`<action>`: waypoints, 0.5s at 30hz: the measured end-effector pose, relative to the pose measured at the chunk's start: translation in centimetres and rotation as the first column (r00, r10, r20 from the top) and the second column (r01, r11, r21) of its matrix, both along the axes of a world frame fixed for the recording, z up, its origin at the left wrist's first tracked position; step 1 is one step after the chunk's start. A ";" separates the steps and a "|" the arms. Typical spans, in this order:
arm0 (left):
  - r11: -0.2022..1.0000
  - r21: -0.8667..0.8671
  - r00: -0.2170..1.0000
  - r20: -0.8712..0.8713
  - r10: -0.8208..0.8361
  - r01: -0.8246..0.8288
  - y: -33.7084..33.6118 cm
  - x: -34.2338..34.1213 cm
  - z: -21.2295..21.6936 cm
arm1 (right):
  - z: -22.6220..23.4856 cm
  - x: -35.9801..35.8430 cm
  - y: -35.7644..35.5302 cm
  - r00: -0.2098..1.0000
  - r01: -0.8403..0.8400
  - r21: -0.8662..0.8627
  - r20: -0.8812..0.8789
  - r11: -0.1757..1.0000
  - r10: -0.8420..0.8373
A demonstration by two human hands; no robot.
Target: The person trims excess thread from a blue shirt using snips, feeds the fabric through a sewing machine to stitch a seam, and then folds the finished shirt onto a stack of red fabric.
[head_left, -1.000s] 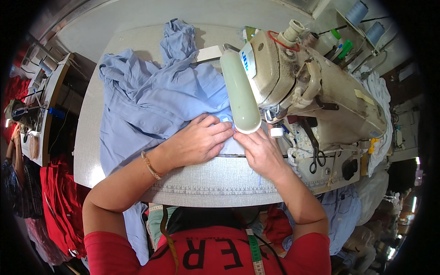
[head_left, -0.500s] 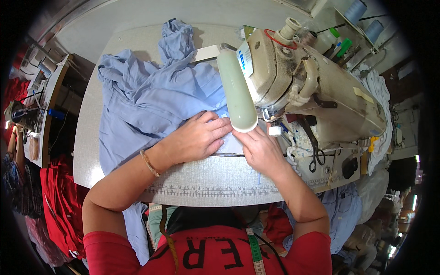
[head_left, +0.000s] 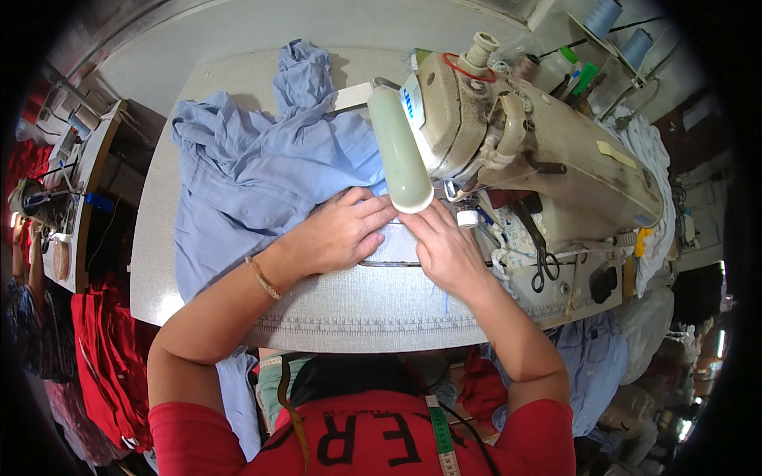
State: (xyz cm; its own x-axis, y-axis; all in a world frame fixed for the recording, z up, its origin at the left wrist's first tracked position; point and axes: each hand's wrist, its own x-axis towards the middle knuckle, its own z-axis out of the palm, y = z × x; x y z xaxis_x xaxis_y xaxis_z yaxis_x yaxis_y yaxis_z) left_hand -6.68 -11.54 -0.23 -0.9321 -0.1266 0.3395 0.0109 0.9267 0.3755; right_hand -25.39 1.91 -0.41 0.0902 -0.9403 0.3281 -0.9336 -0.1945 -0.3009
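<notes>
Head view: light blue garment (head_left: 262,170) spread over the sewing table (head_left: 365,305), bunched and crumpled left of the sewing machine (head_left: 516,151), long axis running from the far table edge toward the machine's needle end, one flat seam edge pointing right, in under the pale green lamp tube (head_left: 401,159). Left hand (head_left: 341,232) flat on the cloth just left of the machine head, fingers outstretched, pressing down, not clasping. Right hand (head_left: 446,250) likewise flat and unclenched on the cloth edge, just in front of the machine head, fingertips near the tube's lower end. Black scissors (head_left: 544,266) on the machine bed right of that hand. Thread cones (head_left: 619,28) behind the machine. Red fabric pile (head_left: 107,357) well left of the machine, below table level.
</notes>
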 end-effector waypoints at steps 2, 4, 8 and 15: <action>1.000 -0.002 1.000 -0.014 0.007 -0.007 -0.3 0.0 -0.2 | 0.2 0.1 -0.2 1.000 0.000 -0.015 -0.011 1.000 -0.001; 1.000 -0.004 0.999 -0.042 0.016 -0.016 -0.5 -0.2 -0.5 | 0.1 0.2 -0.2 1.000 0.001 -0.013 -0.020 1.000 -0.001; 1.000 0.020 0.995 -0.094 0.019 -0.018 -1.1 -0.7 -1.0 | -0.6 -0.1 0.1 0.999 0.000 -0.017 -0.035 1.000 0.000; 0.953 0.250 0.970 -0.126 0.208 -0.172 -2.3 -2.9 -0.8 | -0.3 0.4 0.4 0.995 0.015 -0.035 -0.102 0.999 -0.019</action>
